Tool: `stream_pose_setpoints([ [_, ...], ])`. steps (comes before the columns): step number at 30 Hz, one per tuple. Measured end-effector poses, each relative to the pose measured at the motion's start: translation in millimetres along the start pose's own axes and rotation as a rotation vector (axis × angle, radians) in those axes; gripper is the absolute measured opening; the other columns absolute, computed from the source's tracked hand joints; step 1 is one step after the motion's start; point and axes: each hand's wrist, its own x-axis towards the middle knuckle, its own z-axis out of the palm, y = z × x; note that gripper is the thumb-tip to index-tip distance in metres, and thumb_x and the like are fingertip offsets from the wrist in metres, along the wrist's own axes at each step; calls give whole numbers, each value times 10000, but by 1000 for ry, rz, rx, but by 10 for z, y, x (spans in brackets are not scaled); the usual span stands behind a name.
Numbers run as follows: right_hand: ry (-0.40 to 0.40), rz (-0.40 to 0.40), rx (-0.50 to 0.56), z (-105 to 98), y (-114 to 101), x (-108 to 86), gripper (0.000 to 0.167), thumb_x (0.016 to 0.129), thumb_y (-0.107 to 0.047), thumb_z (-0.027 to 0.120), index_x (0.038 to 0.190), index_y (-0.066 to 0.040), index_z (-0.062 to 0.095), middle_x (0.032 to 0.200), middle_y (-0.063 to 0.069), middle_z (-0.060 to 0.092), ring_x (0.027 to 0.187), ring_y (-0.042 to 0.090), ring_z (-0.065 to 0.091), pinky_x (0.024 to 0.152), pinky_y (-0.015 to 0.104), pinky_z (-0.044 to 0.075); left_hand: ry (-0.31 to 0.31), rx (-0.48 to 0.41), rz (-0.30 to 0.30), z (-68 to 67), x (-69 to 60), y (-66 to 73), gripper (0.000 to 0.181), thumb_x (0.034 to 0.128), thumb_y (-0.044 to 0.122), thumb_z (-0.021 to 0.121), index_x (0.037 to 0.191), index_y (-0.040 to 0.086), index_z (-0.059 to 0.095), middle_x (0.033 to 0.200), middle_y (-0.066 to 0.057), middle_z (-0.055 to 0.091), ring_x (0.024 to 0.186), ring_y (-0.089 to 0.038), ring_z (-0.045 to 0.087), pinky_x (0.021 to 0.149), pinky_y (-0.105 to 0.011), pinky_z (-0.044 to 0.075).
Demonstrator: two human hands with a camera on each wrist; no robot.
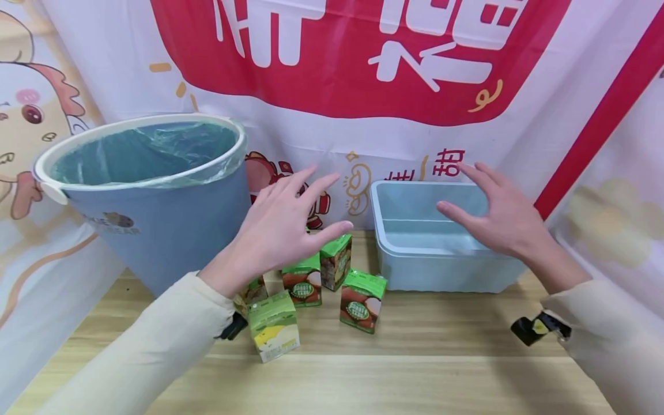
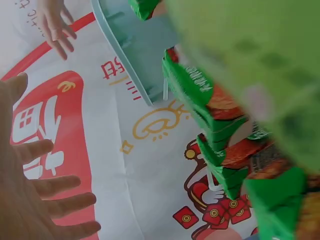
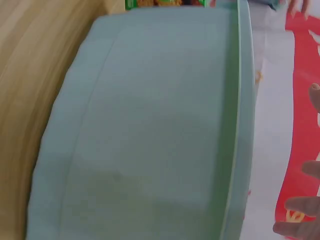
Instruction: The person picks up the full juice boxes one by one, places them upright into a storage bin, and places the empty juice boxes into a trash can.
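Observation:
My left hand (image 1: 282, 222) hovers above several small drink cartons, its fingers spread and nothing in them. Among these cartons are a yellow-green one (image 1: 274, 327) at the front and a green-topped brown one (image 1: 362, 302) nearer the box. Two more green-topped cartons, one brown (image 1: 302, 282) and one patterned (image 1: 336, 262), stand behind; another is partly hidden below my left wrist. Over the right part of a light blue open box (image 1: 446, 268) my right hand (image 1: 498, 213) is raised, fingers extended and holding nothing. In the left wrist view, cartons (image 2: 200, 100) appear close up beside the hand.
At the left stands a tall blue bin (image 1: 171, 225) lined with a clear greenish bag. Behind everything hangs a white and red printed cloth (image 1: 311, 135). The wooden tabletop (image 1: 415, 374) stretches in front of the cartons and box.

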Motion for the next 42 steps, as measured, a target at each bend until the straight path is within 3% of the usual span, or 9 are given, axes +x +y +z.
stream_pose_setpoints([
  [7,-32,53,81,-7,465,-99,962,934,-645,689,1703,-384,174,1784,171,172,1583,523,233,1039,874,331,47,-175,0,-9,-326,0,722,951,601,694,1569,277,510,1597,-39,524,1457,-272,517,1124,-584,504],
  [13,-82,125,78,52,808,-199,928,961,-675,625,1707,-306,216,1736,285,210,1504,599,285,1014,866,363,104,-338,-34,58,-601,-40,569,969,482,742,1464,239,604,1484,24,606,1325,-197,613,1062,-493,555],
  [18,-95,174,46,107,966,-280,900,981,-704,559,1703,-275,234,1680,350,266,1442,625,329,1000,863,374,160,-503,-119,163,-838,-85,420,961,395,785,1354,296,673,1333,81,674,1096,-143,679,891,-368,606],
  [22,-75,203,102,164,1038,-346,903,984,-693,562,1708,-302,189,1696,342,247,1434,633,332,973,855,403,200,-602,-199,233,-1010,-74,357,957,368,798,1300,330,703,1260,107,704,1080,-115,701,887,-353,619],
  [28,-44,201,179,280,1142,-425,862,1006,-645,558,1707,-313,183,1785,211,110,1556,627,166,968,897,336,256,-627,-209,339,-1240,-37,345,938,288,827,1265,326,725,1240,101,729,1079,-100,693,920,-269,596],
  [31,-12,195,220,324,1169,-458,838,1011,-617,568,1704,-328,196,1799,153,104,1588,596,125,996,902,302,292,-640,-198,389,-1327,-35,360,922,230,842,1259,294,732,1249,79,735,1076,-117,710,942,-211,579],
  [36,41,201,299,381,1186,-493,810,1010,-589,593,1695,-372,218,1806,80,126,1620,544,110,1065,892,244,346,-632,-182,445,-1435,-45,408,885,166,872,1248,293,734,1246,74,735,1087,-22,683,953,-142,543],
  [42,105,239,377,426,1190,-523,779,1008,-552,625,1681,-358,284,1796,47,172,1635,498,128,1154,852,193,370,-586,-198,471,-1501,-40,437,843,149,905,1230,278,749,1225,111,738,1097,-4,695,989,-95,494],
])
